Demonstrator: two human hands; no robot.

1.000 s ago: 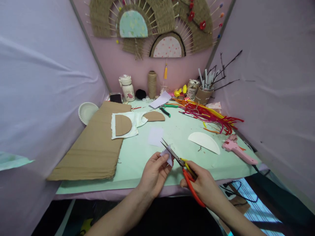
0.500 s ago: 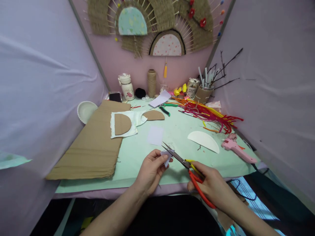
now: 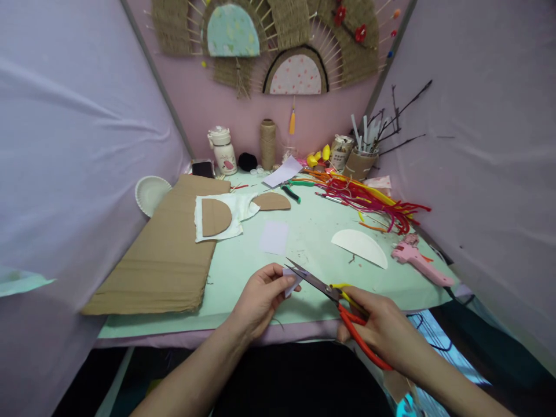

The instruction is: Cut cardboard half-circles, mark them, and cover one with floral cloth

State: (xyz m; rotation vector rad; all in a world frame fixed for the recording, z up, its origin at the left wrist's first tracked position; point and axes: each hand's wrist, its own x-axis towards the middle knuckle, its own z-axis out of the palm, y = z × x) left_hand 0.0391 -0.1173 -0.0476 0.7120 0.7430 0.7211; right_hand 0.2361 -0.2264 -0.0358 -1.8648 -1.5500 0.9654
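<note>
My left hand (image 3: 263, 295) pinches a small piece of pale lilac paper (image 3: 292, 284) between thumb and fingers, just above the table's front part. In my right hand (image 3: 377, 318) are scissors (image 3: 324, 288) with one red and one yellow handle, their blades pointing up and left. The blades lie across the upper right of the paper piece, slightly parted at the tips; whether they touch it I cannot tell. Beyond the hands a pale lilac paper rectangle (image 3: 274, 238) lies flat on the mint-green table cover (image 3: 243, 269).
At the left lies a large cardboard sheet (image 3: 160, 260), partly under a white cloth with a cardboard half-circle (image 3: 216, 218). To the right are a white half-disc (image 3: 359, 247), a pink glue gun (image 3: 419, 262) and red pipe cleaners (image 3: 369, 200). A bottle (image 3: 225, 153) stands behind.
The scissors and my right hand have shifted slightly right and down, and the blades have come closer together. My left hand keeps its pinch on the paper, which now looks smaller.
</note>
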